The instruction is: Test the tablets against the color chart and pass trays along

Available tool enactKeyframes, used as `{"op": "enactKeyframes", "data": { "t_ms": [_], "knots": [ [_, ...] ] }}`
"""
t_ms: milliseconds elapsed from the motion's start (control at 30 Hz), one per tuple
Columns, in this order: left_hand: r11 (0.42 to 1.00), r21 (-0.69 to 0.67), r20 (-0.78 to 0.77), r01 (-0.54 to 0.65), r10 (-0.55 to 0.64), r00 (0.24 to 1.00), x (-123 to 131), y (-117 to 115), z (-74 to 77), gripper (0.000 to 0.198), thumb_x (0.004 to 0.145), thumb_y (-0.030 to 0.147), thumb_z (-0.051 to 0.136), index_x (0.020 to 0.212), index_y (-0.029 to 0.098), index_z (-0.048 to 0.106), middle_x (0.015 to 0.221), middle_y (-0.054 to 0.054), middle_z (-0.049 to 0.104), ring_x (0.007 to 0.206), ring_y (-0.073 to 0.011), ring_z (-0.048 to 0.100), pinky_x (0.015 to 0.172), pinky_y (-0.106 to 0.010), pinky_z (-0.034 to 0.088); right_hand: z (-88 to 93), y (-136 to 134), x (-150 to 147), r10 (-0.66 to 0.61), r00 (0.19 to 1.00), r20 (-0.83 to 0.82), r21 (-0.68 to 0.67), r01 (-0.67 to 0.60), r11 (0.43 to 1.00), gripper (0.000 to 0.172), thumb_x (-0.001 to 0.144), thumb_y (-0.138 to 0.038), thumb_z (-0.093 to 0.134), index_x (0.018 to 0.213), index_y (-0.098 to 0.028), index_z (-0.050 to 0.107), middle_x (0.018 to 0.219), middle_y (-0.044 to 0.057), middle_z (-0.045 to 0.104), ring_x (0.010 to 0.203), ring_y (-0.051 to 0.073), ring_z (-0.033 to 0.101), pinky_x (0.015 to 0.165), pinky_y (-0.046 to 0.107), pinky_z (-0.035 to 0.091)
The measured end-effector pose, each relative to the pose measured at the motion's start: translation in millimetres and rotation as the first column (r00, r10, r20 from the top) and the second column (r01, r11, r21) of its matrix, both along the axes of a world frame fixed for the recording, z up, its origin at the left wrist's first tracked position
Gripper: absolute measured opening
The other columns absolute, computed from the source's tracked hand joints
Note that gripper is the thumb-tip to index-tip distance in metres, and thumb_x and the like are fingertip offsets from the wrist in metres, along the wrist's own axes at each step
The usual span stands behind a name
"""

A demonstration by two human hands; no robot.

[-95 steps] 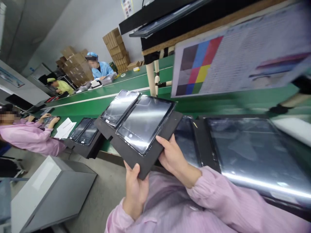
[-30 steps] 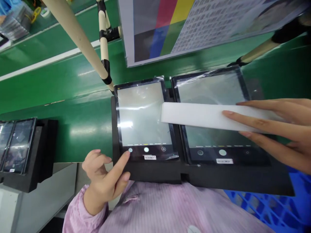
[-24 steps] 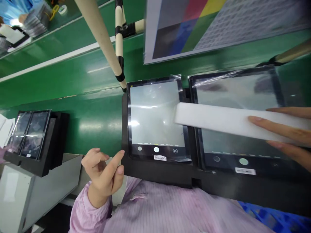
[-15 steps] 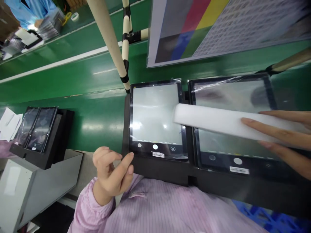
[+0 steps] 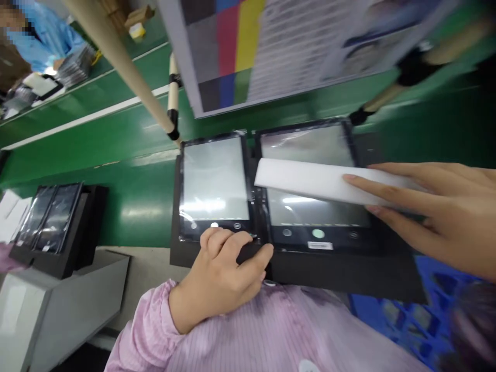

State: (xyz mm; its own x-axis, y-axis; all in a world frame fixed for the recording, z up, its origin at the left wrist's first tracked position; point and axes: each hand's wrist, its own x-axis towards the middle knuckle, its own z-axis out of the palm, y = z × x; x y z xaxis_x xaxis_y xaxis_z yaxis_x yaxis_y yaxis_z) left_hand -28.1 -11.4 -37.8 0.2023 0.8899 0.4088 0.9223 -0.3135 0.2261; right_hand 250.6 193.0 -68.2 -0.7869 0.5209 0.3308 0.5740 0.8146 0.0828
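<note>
— Two tablets point(image 5: 215, 181) sit side by side in a black tray point(image 5: 341, 271) at the centre of the frame, both screens lit.

— And the hands?

— Left hand point(image 5: 228, 268), lower centre, is curled, fingertips resting on the tray's front edge just under the left tablet's bottom row of buttons. Right hand point(image 5: 437, 212), at the right edge, has its fingers stretched out flat, holding a white foam strip point(image 5: 306, 178) across the right tablet point(image 5: 310, 175).

— Anything else around?

— Green desk point(image 5: 127, 155) behind, a colour chart point(image 5: 240, 46) at the top, another tray of tablets point(image 5: 50, 222) at the left.
</note>
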Motion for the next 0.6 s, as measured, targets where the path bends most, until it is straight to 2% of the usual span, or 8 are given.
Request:
{"op": "enactKeyframes", "data": {
  "t_ms": [100,267,433,600],
  "knots": [
    [0.998,-0.057,-0.062,0.025,-0.029,0.998,21.1,17.1,1.2,0.032,0.093,0.026,0.060,0.124,0.027,0.067,0.115,-0.009,0.053,0.107,-0.0262,0.043,0.100,-0.045,0.036,9.9,-2.8,35.1,-0.009,1.000,0.030,0.087,0.006,0.996,0.036,0.098,-0.024,0.049,0.134,-0.022,0.052,0.119,0.014,0.059,0.094,0.028,0.059,0.069,0.037,0.042],
    [0.990,-0.121,-0.085,0.072,-0.083,0.993,46.7,40.1,2.2,0.033,0.095,0.027,0.057,0.127,0.024,0.066,0.114,-0.011,0.048,0.108,-0.0283,0.040,0.099,-0.047,0.033,9.3,-16.4,83.2,-0.161,0.987,0.011,0.056,0.161,0.985,0.035,0.096,-0.022,0.053,0.131,-0.019,0.057,0.118,0.015,0.060,0.092,0.027,0.060,0.067,0.035,0.043],
    [0.986,-0.132,-0.146,0.098,-0.118,0.982,63.5,51.5,0.3,0.031,0.095,0.028,0.057,0.123,0.023,0.069,0.111,-0.011,0.047,0.105,-0.0285,0.040,0.097,-0.047,0.033,3.4,-23.2,93.1,-0.211,0.977,-0.019,-0.042,0.210,0.977,0.037,0.097,-0.020,0.051,0.133,-0.021,0.058,0.122,0.015,0.058,0.099,0.028,0.059,0.076,0.040,0.045],
    [0.991,-0.096,-0.101,0.095,-0.104,0.989,60.0,47.7,5.0,0.030,0.095,0.025,0.056,0.122,0.020,0.070,0.107,-0.011,0.045,0.101,-0.0269,0.041,0.097,-0.047,0.033,0.2,-23.8,94.4,-0.239,0.971,-0.032,-0.061,0.237,0.970,0.038,0.097,-0.020,0.049,0.135,-0.023,0.057,0.124,0.014,0.057,0.103,0.029,0.058,0.080,0.042,0.043]
  ]
}}
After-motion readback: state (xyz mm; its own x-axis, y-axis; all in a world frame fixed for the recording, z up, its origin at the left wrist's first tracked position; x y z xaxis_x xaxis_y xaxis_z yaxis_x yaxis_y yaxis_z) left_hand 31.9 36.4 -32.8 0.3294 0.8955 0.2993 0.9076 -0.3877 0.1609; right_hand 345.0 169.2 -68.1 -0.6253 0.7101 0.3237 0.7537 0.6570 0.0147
